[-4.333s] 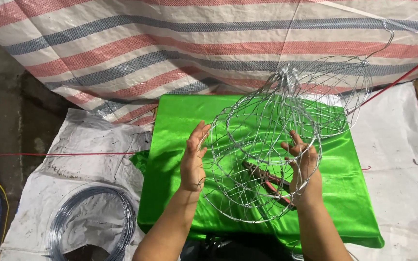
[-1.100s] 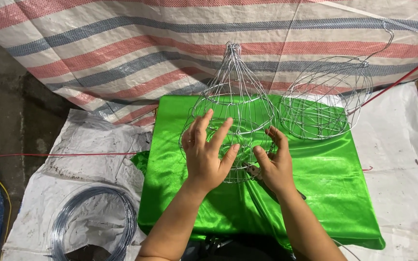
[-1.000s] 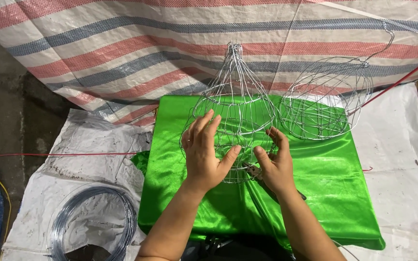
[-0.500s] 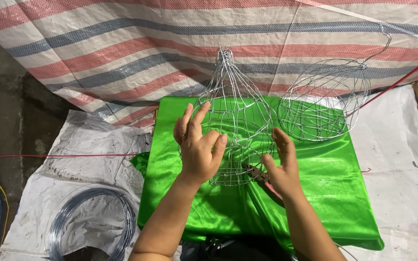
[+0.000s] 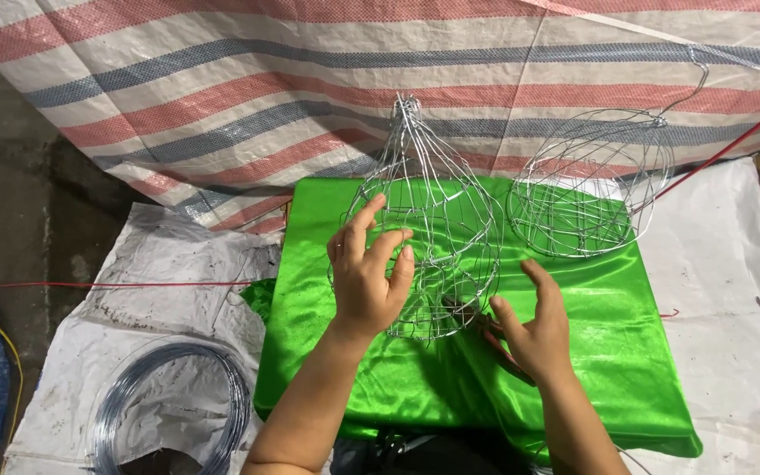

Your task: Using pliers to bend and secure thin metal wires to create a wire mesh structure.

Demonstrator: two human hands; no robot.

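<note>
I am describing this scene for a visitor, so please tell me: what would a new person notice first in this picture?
First comes the bright green cloth in the middle, with a pointed wire frame standing on it. The left hand touches that frame, and the right hand is beside its base with a dark tool partly hidden under it. A second, rounder wire frame stands at the cloth's far right, before a striped tarp, and a coil of wire lies lower left.

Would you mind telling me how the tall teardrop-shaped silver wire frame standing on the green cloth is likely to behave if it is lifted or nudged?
The teardrop-shaped silver wire frame is probably light for its size, being all thin open wire. It may tip easily: it stands tall on a narrow base on the shiny green satin cloth, with the left hand against its side. Its thin wires would likely flex rather than stay rigid.
</note>
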